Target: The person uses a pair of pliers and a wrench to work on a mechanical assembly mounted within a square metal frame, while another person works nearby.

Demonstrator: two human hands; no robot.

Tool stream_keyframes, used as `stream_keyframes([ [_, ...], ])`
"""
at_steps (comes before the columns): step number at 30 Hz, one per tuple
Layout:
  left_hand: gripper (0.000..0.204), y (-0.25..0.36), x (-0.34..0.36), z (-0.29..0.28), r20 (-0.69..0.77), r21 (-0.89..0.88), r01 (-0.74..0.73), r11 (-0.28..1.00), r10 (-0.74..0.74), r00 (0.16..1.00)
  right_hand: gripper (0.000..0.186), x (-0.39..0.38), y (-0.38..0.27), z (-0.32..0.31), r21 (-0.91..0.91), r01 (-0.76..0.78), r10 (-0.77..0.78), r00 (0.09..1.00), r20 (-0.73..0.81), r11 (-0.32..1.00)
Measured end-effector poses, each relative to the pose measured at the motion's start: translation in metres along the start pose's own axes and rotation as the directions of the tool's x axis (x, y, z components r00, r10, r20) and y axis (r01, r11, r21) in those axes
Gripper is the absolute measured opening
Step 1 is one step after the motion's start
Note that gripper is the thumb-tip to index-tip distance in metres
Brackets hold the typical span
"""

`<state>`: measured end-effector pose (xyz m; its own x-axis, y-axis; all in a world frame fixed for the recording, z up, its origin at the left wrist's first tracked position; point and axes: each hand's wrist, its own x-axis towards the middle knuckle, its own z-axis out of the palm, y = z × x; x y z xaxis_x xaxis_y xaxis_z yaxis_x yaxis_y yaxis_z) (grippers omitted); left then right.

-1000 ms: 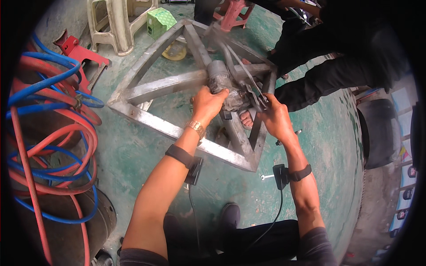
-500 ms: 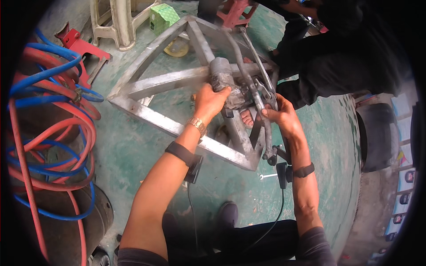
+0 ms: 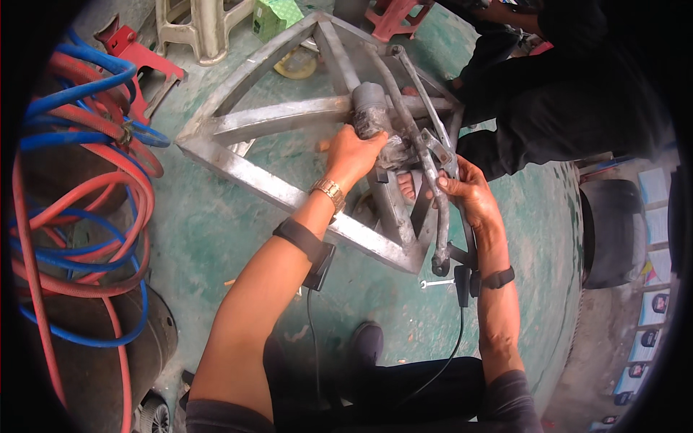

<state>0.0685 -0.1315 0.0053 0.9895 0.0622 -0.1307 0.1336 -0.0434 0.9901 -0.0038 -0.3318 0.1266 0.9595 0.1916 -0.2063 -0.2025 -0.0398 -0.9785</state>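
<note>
A grey wiper motor (image 3: 370, 108) with its long wiper linkage rods (image 3: 404, 119) rests on a welded silver metal frame (image 3: 267, 184). My left hand (image 3: 355, 154) is closed round the motor's lower body, with the thumb pointing right. My right hand (image 3: 468, 189) pinches the linkage near its lower right joint, with the thumb on the rod. The joint's underside is hidden by my fingers. A rod end (image 3: 440, 265) with a dark tip hangs past the frame's near right corner.
Red and blue hoses (image 3: 86, 180) lie coiled over a dark drum at left. Beyond the frame are a red stand (image 3: 141, 54), a beige stool (image 3: 209, 32) and a green box (image 3: 276, 16). A person in dark clothes (image 3: 570, 94) is at far right. A wrench (image 3: 437, 283) lies on the floor.
The whole view has shifted slightly, the frame now sitting a little higher in it. My left hand stays on the motor and my right hand stays on the linkage.
</note>
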Motion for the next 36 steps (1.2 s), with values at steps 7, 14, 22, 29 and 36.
stream_keyframes([
  [7,0.063,-0.006,0.002,0.001,0.019,-0.051,-0.019,0.998,0.020,1.000,0.044,0.005,0.004,-0.019,-0.331,0.045,-0.085,0.991,-0.106,0.942],
  [14,0.063,0.002,-0.003,-0.001,0.010,0.022,0.000,1.000,-0.001,1.000,0.025,0.010,0.012,-0.022,-0.400,0.049,-0.167,0.950,-0.265,0.915],
  [22,0.064,0.017,-0.013,0.007,-0.019,0.096,-0.006,0.995,0.008,1.000,0.025,0.014,0.009,-0.014,-0.886,0.117,-0.478,0.869,-0.128,0.449],
  [29,0.065,0.016,-0.009,0.008,0.005,0.107,-0.022,0.994,0.022,1.000,0.023,0.008,0.008,-0.007,-0.981,0.090,-0.596,0.803,-0.030,0.171],
  [36,0.052,0.011,-0.006,0.008,0.086,0.003,-0.038,0.999,0.038,0.996,0.040,0.016,0.010,-0.019,-0.998,0.051,-0.650,0.760,0.010,0.044],
])
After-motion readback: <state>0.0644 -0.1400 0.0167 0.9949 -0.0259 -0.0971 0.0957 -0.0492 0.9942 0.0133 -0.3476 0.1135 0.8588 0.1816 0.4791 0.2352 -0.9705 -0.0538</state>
